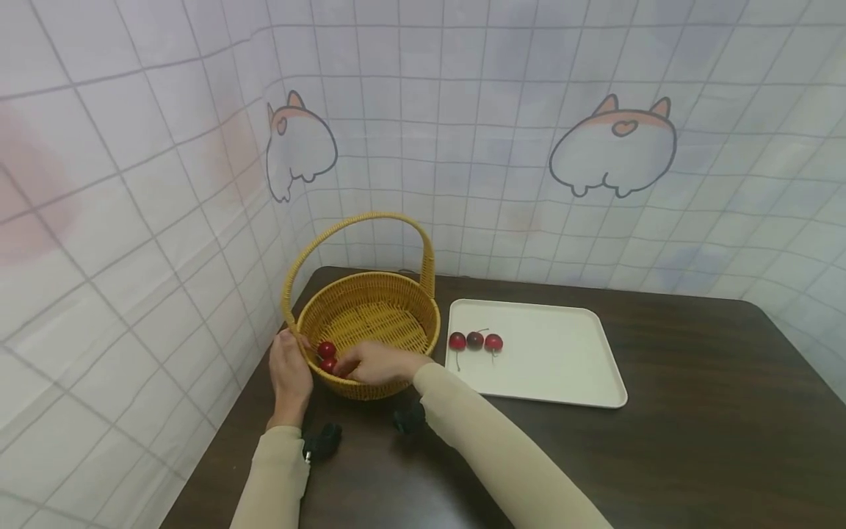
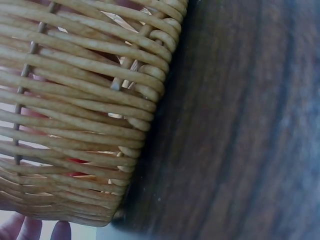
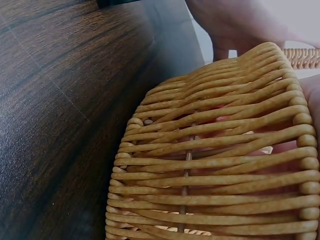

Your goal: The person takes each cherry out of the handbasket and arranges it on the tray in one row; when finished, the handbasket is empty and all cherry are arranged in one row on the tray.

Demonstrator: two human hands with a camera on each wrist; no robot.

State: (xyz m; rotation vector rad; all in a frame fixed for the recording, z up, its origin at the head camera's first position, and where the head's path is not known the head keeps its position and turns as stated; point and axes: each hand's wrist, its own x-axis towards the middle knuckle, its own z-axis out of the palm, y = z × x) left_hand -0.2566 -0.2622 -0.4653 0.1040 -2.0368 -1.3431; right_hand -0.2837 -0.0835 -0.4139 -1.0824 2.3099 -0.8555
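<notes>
My left hand grips the left side of a yellow wicker basket at the foot of its tall arched handle. Its fingertips show at the basket's edge in the left wrist view. Reaching over the front rim, my right hand is inside the basket with fingers curled down, pinching a cherry that is mostly hidden under the fingertips. Just left of these fingers, two red cherries lie against the wall. Through the weave, a bit of red shows in both wrist views.
Right of the basket lies a white rectangular tray with a low rim. Three stemmed cherries sit in a row at its left side. The dark wooden table meets a grid-patterned cloth wall behind and at left.
</notes>
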